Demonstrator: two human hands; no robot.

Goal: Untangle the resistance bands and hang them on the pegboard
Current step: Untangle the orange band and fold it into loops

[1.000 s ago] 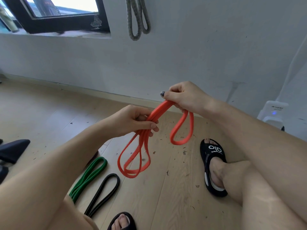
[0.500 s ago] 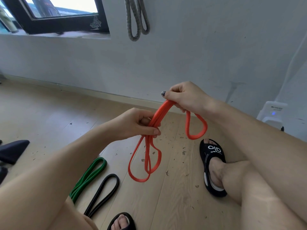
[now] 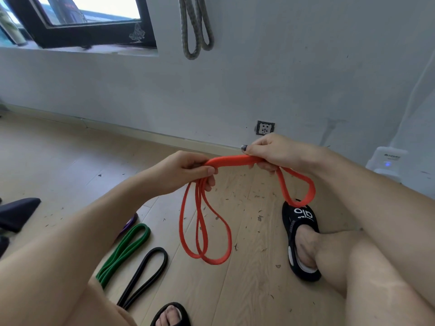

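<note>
Pale wooden floor, scattered with small dark flecks, meets a grey-white wall along a low skirting board. Above it the left hand and the right hand reach forward from bare forearms and hold an orange band between them. The left hand's fingers and thumb curl round several gathered strands; the right hand's thumb and fingers pinch the other end, with a dark-painted thumbnail showing. Between the hands the band runs as a flat, smooth, slightly arched strip. Below the left hand long thin loops hang down, and one shorter loop hangs beneath the right hand, in front of a black sandal with white lettering.

On the floor to the left lie a green band, folded double, and a black band, a narrow rubbery loop. A purple band is mostly hidden behind the left forearm. Grey braided rope loops hang on the wall, their tops cut off by the frame. How the orange strands cross inside the left fist cannot be made out.
</note>
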